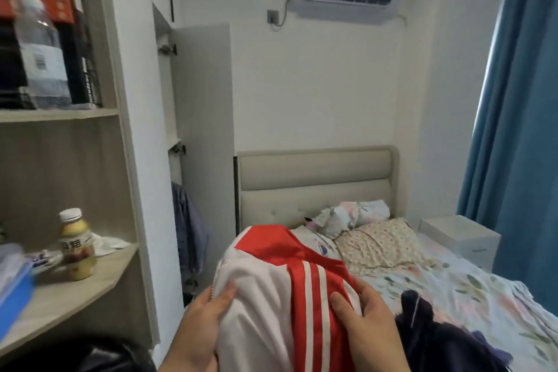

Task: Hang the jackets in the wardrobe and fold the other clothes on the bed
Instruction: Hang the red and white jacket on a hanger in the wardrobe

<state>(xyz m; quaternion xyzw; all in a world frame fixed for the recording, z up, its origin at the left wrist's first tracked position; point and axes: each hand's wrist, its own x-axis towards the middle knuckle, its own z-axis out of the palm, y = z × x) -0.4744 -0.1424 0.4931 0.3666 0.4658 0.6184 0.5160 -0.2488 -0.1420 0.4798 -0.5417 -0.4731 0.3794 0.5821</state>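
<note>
red-and-white jacket [290, 296] held up at 6 o'clock, over bed [471, 290] edge. left hand [202, 323] and right hand [368, 326] both curled, gripping fabric. looks light, limp, slick; best taken at shoulders. wardrobe [199, 130] door open at 10 o'clock.

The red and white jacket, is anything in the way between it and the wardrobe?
Nothing visible is. The left hand and right hand hold the jacket, and the wardrobe door stands open just ahead on the left.
</note>
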